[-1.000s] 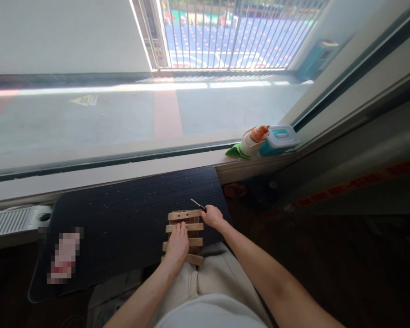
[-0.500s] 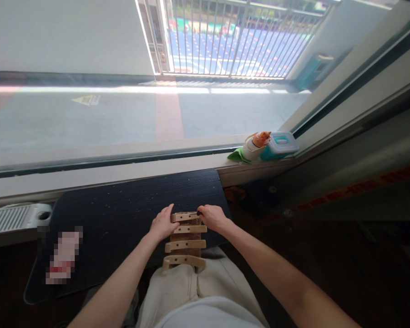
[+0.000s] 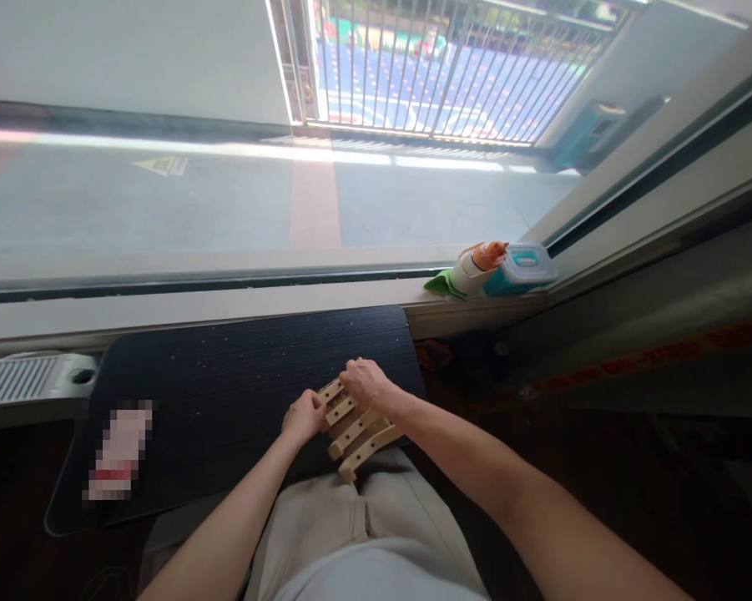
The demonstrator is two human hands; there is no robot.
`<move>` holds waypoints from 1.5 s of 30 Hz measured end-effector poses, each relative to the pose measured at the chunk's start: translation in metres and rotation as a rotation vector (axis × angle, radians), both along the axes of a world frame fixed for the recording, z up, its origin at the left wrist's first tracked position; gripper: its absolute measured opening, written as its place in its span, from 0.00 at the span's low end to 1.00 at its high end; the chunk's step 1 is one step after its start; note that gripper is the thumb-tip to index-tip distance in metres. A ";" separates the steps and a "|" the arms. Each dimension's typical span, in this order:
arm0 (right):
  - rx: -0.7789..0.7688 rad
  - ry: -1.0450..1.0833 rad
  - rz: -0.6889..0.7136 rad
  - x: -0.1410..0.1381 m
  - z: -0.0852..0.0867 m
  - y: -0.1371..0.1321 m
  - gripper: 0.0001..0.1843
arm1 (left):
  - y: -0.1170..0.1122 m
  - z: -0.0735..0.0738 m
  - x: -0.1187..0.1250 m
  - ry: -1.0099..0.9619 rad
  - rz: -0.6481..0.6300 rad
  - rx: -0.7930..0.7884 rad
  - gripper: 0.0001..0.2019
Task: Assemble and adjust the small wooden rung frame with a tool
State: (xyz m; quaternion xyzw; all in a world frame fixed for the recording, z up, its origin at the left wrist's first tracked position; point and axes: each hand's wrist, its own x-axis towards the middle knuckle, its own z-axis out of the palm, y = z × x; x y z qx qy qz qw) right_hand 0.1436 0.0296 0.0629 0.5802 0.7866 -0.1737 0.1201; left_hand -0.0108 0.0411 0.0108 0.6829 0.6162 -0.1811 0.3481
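Note:
A slatted wooden piece (image 3: 349, 435) lies slanted at the table's near edge, in front of my lap. Several pale strips with dark holes cross its brown backing, and their ends stick out past it. My left hand (image 3: 305, 416) pinches its left edge by the upper strips. Over its far right part, my right hand (image 3: 370, 387) is closed, with the fingertips at the end of the top strip. The right hand and wrist cover much of the piece's right side. Whatever lies inside the right fingers is hidden.
The black table (image 3: 238, 376) carries small pale specks and a blurred pink-and-red item (image 3: 122, 451) at left. On the windowsill stand an orange-topped white bottle (image 3: 472, 265), a green item (image 3: 446, 285) and a teal-lidded box (image 3: 522, 269). A white slotted unit (image 3: 34, 378) adjoins the table's left end.
The slatted wooden piece has turned anticlockwise and shifted right. My right hand has moved left over its top, hiding the small black thing seen at its fingers. My left hand has moved slightly right.

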 end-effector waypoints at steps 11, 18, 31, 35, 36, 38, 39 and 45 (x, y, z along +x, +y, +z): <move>-0.060 -0.035 0.252 -0.008 -0.002 0.006 0.11 | -0.004 -0.005 -0.011 -0.118 -0.277 0.007 0.18; -0.182 -0.071 0.109 -0.041 -0.005 0.023 0.09 | -0.005 -0.014 -0.012 -0.103 -0.294 0.026 0.18; -0.226 -0.029 -0.173 -0.004 0.005 0.015 0.13 | -0.016 -0.016 -0.012 -0.087 -0.192 0.065 0.16; -0.158 -0.118 0.184 -0.018 0.020 0.018 0.10 | -0.019 -0.018 -0.012 -0.078 -0.178 0.084 0.15; -0.159 -0.131 0.232 -0.022 0.022 0.019 0.10 | -0.019 -0.018 -0.012 -0.077 -0.175 0.087 0.15; -0.154 -0.140 0.288 -0.029 0.023 0.021 0.10 | -0.020 -0.019 -0.012 -0.078 -0.166 0.092 0.14; -0.147 -0.137 0.307 -0.031 0.022 0.023 0.10 | -0.020 -0.020 -0.011 -0.079 -0.161 0.091 0.14; -0.140 -0.135 0.275 -0.016 0.014 0.037 0.09 | -0.020 -0.023 -0.012 -0.097 -0.124 0.063 0.17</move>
